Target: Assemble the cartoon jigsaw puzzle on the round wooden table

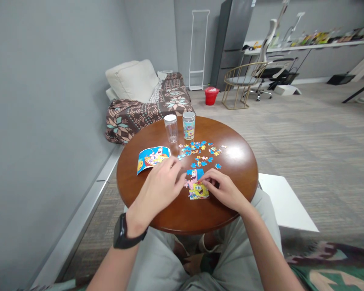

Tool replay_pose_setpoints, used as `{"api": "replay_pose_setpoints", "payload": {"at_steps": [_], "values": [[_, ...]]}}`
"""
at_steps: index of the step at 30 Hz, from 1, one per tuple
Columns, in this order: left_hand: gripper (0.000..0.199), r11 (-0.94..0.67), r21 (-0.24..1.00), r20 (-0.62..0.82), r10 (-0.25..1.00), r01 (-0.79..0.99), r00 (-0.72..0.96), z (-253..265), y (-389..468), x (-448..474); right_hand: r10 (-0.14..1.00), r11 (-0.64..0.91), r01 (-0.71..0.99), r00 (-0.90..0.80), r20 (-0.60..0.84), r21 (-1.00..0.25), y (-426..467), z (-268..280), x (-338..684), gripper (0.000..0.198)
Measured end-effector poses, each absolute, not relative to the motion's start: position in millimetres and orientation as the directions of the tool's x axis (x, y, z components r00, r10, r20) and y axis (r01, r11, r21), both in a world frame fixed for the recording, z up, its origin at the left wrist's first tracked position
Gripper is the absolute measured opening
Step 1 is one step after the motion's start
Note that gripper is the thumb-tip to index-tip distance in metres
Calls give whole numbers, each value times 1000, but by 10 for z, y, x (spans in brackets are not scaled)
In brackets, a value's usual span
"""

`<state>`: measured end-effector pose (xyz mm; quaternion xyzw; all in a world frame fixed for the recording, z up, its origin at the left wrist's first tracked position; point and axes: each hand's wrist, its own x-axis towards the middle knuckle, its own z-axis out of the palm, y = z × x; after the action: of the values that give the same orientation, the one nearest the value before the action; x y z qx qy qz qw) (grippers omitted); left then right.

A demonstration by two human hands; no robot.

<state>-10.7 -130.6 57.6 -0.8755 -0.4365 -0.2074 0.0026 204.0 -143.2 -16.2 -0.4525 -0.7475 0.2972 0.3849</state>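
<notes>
A partly joined jigsaw puzzle (199,191) with a yellow cartoon face lies near the front of the round wooden table. My right hand (223,186) rests over its right side, thumb and index finger closed together at a puzzle piece that the fingertips mostly cover. My left hand (164,178) hovers just left of the puzzle, fingers bent, with a gap between thumb and fingers and nothing seen in it. Beyond the puzzle, several loose puzzle pieces (195,147) are scattered. A curled picture sheet (153,157) in matching colours lies partly behind my left hand.
At the table's (230,161) far side stand a clear jar (171,131) with a white lid and a printed can (188,127). A covered sofa (170,95), a red bin (211,96) and a gold-framed chair (241,81) are farther back. A white board (283,200) is at right.
</notes>
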Motion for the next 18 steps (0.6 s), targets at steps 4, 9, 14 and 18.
{"api": "replay_pose_setpoints", "payload": {"at_steps": [4, 9, 14, 18], "values": [[22, -639, 139, 271, 759, 756, 592, 808, -682, 79, 912, 397, 445, -292, 288, -803, -1439, -163, 2040, 18], [24, -604, 38, 218, 783, 796, 583, 598, -143, 237, 918, 383, 450, -285, 277, -807, -1435, -164, 2034, 18], [26, -581, 38, 254, 793, 813, 554, 366, -100, 109, 931, 351, 461, -269, 248, -815, -1457, -115, 2028, 18], [31, -503, 26, 115, 860, 864, 497, 314, -84, 8, 943, 330, 501, -203, 262, -800, -1461, -152, 2035, 20]]}}
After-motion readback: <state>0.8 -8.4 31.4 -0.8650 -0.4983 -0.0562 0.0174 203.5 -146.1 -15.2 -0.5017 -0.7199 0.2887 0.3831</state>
